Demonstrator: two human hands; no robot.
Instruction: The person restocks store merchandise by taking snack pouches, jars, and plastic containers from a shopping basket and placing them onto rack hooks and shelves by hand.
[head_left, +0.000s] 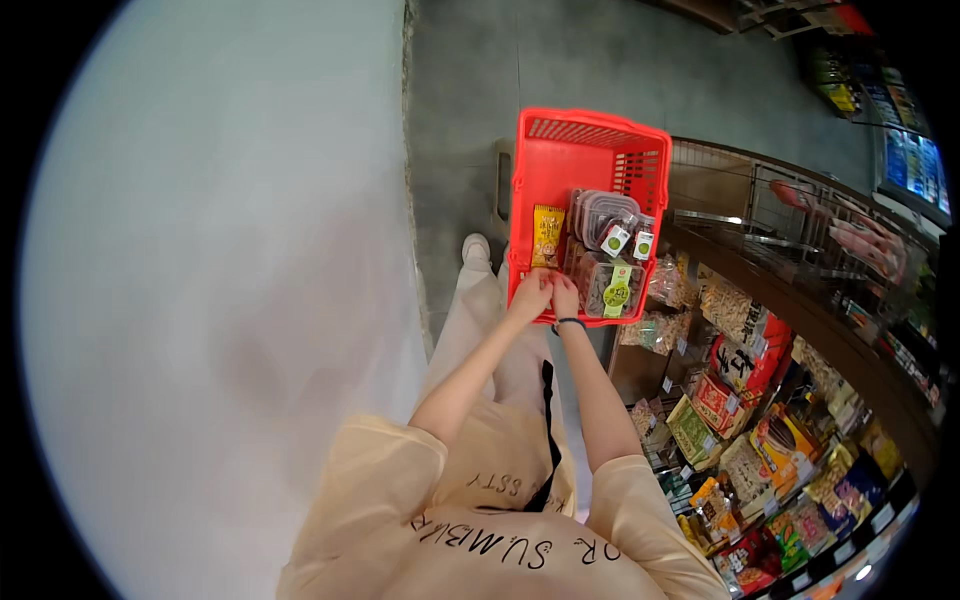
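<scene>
A red plastic shopping basket (561, 169) is in front of my legs, with slotted walls. My left hand (531, 296) and my right hand (565, 296) meet over its near left part, fingertips close together. They pinch the lower end of a yellow snack packet (549, 234), which faces up at me. To its right lie clear plastic tubs of dark food (600, 289), one with a green label. Behind this sits another clear lidded tub (596, 214), partly covered by two small containers with white labels (628, 243). A dark band circles my right wrist.
A smooth white wall (247, 187) runs along my left. On the right, a brown store shelf (795, 262) stands close to the basket, with several bagged snacks (742, 457) below. A lit display (911, 169) is farther off. Grey floor (465, 90) extends ahead.
</scene>
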